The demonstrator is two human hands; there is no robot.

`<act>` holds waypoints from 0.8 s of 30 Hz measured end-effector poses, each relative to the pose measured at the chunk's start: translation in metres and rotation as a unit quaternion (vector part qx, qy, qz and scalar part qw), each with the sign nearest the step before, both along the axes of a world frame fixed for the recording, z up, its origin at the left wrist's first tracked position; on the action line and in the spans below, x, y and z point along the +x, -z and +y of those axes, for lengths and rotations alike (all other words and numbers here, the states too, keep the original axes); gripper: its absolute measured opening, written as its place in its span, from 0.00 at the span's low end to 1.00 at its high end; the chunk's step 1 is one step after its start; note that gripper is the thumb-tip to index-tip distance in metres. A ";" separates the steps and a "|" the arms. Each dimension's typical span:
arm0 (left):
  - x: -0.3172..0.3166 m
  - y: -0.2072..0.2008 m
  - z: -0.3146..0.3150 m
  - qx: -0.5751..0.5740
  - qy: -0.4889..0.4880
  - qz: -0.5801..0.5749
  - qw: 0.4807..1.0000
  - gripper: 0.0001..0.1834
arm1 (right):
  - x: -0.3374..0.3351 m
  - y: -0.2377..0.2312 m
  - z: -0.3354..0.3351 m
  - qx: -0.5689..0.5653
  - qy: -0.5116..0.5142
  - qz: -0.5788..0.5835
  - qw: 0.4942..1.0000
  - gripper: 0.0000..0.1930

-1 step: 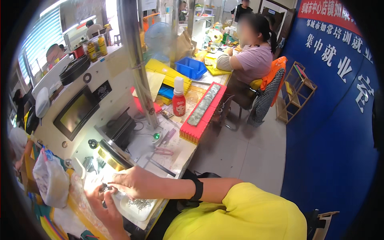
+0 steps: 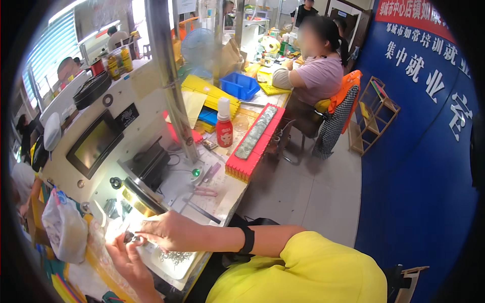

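Observation:
At the lower left of the bench, my left hand (image 2: 127, 265) pinches a small dark piece (image 2: 131, 237) between thumb and fingers, too small to name. My right hand (image 2: 169, 231) reaches across to it, fingertips pressed together at the piece's right side. What those right fingers grip is hidden. Just below my right hand lies a white tray (image 2: 188, 266) holding a heap of small silvery metal bits (image 2: 174, 256). A bright lamp glow falls on the bench around both hands.
A black-and-gold cylindrical part (image 2: 141, 197) stands just beyond my hands. Pink-handled scissors (image 2: 205, 192), a red bottle (image 2: 224, 126) and stacked red strips (image 2: 252, 146) lie farther along the bench. A white cloth bag (image 2: 63, 224) hangs at left. A seated co-worker (image 2: 318, 81) is beyond.
The small dark piece shows a little more between my left fingers, which have shifted slightly. The whole view has moved by a few pixels.

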State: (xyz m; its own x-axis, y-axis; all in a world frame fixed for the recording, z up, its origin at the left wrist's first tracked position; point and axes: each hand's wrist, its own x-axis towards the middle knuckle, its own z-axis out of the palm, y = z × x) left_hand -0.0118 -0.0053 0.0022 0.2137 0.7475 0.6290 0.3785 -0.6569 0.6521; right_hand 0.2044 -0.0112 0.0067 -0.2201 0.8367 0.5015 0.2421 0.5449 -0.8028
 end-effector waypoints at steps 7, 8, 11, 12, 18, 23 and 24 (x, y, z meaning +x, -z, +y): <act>-0.012 0.003 0.019 -0.112 0.038 0.006 0.993 0.06 | 0.000 0.006 0.007 0.076 0.004 0.086 0.993 0.12; -0.014 0.007 0.022 -0.095 0.037 0.011 0.995 0.06 | 0.000 0.005 0.007 0.076 0.009 0.044 0.996 0.13; -0.003 0.002 0.020 -0.027 0.023 0.015 0.999 0.07 | 0.000 0.000 -0.003 0.062 0.043 0.053 0.996 0.17; 0.006 -0.010 0.007 0.085 -0.082 0.179 0.977 0.15 | 0.011 -0.005 -0.011 0.062 0.070 0.108 0.990 0.16; 0.044 -0.014 0.021 -0.067 -0.160 0.124 0.977 0.11 | 0.063 -0.010 0.012 0.108 0.231 0.057 0.965 0.09; 0.054 0.014 0.043 -0.035 -0.229 0.200 0.952 0.18 | 0.091 -0.045 0.038 -0.218 -0.029 0.110 0.969 0.11; 0.061 0.012 0.048 -0.063 -0.235 0.197 0.950 0.18 | 0.094 -0.046 0.043 -0.218 -0.031 0.107 0.970 0.11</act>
State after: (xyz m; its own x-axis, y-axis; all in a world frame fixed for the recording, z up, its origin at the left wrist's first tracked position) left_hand 0.0488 0.0426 -0.0095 0.0390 0.8827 0.4683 0.8414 -0.2818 0.4611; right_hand 0.2986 0.0317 0.0531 -0.2060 0.9680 0.1432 0.0219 0.1509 -0.9883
